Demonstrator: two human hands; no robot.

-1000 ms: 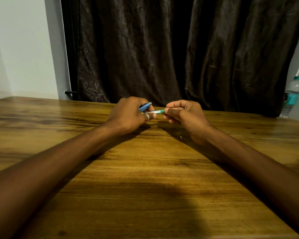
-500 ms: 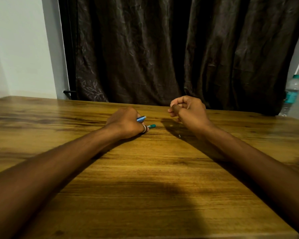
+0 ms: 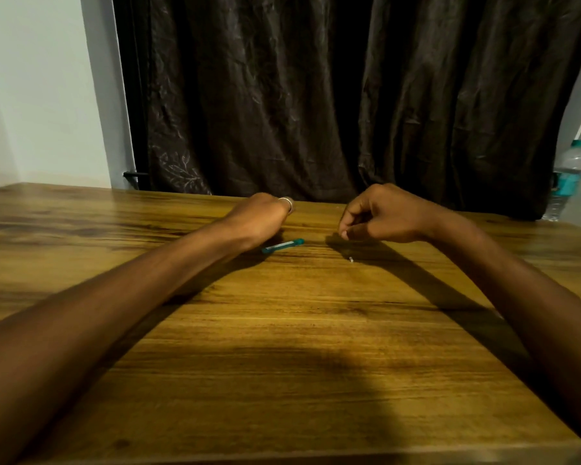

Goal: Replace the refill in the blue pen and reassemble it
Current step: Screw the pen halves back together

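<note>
Right now the refill (image 3: pixel 283 246) lies flat on the wooden table (image 3: pixel 282 330), a thin pale tube with teal at both ends, slanting up toward the right. It sits just below my left hand (image 3: pixel 260 218) and I cannot tell whether the wrist brushes its lower end. A little way off to the right, a tiny pale piece (image 3: pixel 351 259) rests on the wood by itself, too small for me to say what it is.

My left hand reaches forward over the table with its back turned up and a silver ring (image 3: pixel 287 203) showing on one finger. Its fingers curl down and away from me, so I cannot tell whether they are clenched on anything; the blue pen body is not visible from here.

My right hand (image 3: pixel 383 214) hovers to the right of the refill, apart from it, its fingers bent into a loose fist with thumb and fingertips pinched together near the table. Whether something small is caught in that pinch I cannot tell.

Both forearms stretch across the table and cast long shadows. Behind the far edge hangs a dark curtain (image 3: pixel 316 95), with a pale wall (image 3: pixel 41 95) to the left and a water bottle (image 3: pixel 565 179) with a teal label at the right.
</note>
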